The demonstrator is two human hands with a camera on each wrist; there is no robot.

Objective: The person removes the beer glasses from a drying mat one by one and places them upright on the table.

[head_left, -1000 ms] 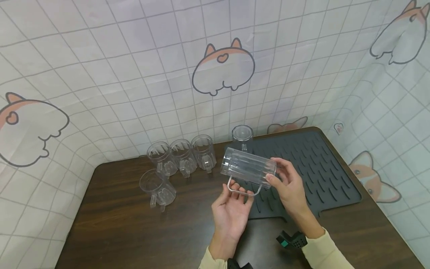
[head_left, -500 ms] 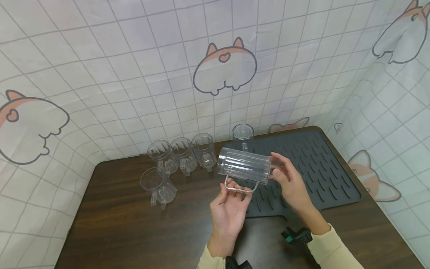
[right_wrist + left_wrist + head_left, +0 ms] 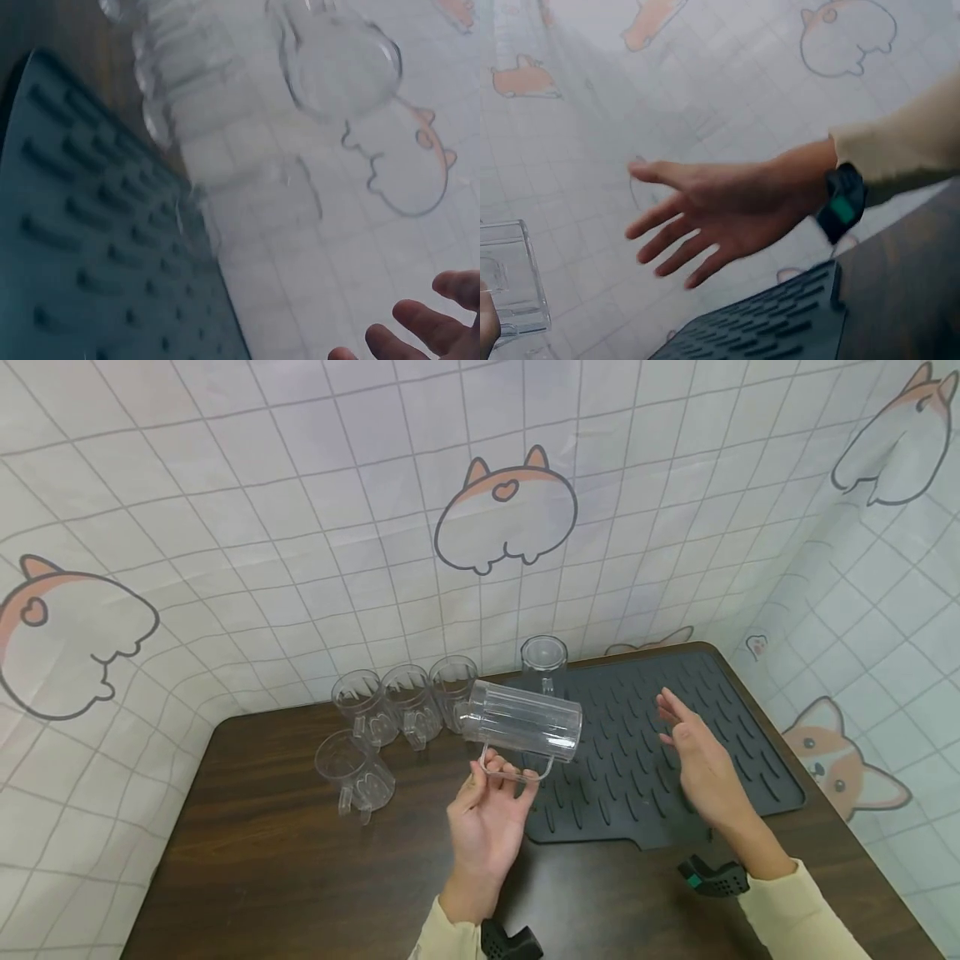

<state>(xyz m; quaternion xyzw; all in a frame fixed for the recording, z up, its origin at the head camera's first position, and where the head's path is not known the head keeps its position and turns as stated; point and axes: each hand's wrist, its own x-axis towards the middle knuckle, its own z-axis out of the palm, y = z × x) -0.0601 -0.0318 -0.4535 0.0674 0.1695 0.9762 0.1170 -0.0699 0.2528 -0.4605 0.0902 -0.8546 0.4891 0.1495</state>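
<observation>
My left hand grips the handle of a clear mug, which lies sideways in the air over the left part of the dark grey drying mat. In the left wrist view, part of that mug shows at the left edge. Apart from it, my right hand hangs over the mat with nothing in it. Its fingers are extended and spread in the left wrist view. Another clear mug stands upside down on the mat's back left corner, its lower part partly hidden by the held one.
Three clear mugs stand in a row at the back of the dark wooden table; the middle one has its handle facing forward. A further mug stands in front of them. A patterned cloth wall rises behind the table.
My right hand has let go of the mug's end and moved right, away from it. The left hand has carried the mug a little to the left.
</observation>
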